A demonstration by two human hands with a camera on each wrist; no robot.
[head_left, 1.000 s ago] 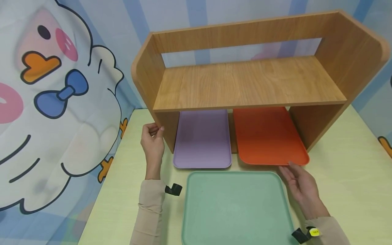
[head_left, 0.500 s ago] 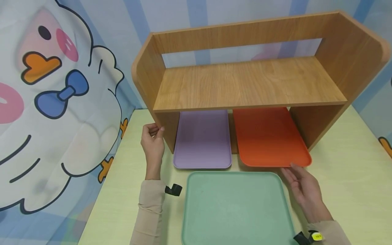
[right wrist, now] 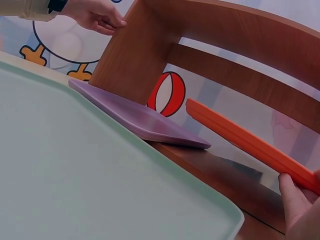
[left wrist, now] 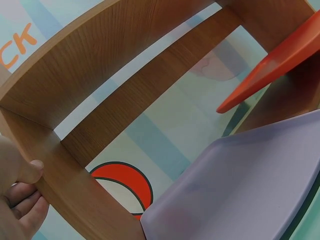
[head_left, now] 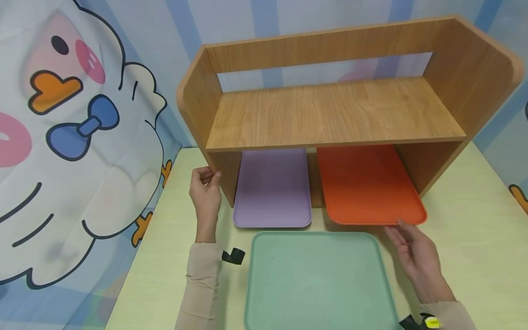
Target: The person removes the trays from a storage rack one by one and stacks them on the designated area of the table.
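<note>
Pale yellow surface (head_left: 486, 220), bearing a wooden shelf (head_left: 334, 112); behind the shelf, a striped blue-and-white backdrop (head_left: 224, 18), and to its left a printed white bird (head_left: 119, 142) with a blue bow tie (head_left: 90, 125). At the shelf's left side panel, the person's left hand (head_left: 206, 195): grip closed on the panel's front edge, the thumb against the edge and the curled fingers at the outer face, as the left wrist view shows. Below the shelf's upper board, to the right, the orange tray (head_left: 371, 188), raised clear of the shelf's base, its near end projecting beyond the shelf's front. Right hand (head_left: 418, 254) in front of the shelf's right half: grip holding the orange tray by its near rim, close to the right corner; the tray partly conceals the fingers, so their exact placement beneath it cannot be told. Below the same board, to the left, the purple tray (head_left: 273, 190), its near end likewise projecting past the shelf's front. Before the shelf, flat on the surface, a larger green tray (head_left: 319, 279). Both forearms, reaching toward the shelf, wear beige sleeves (head_left: 200, 279).
</note>
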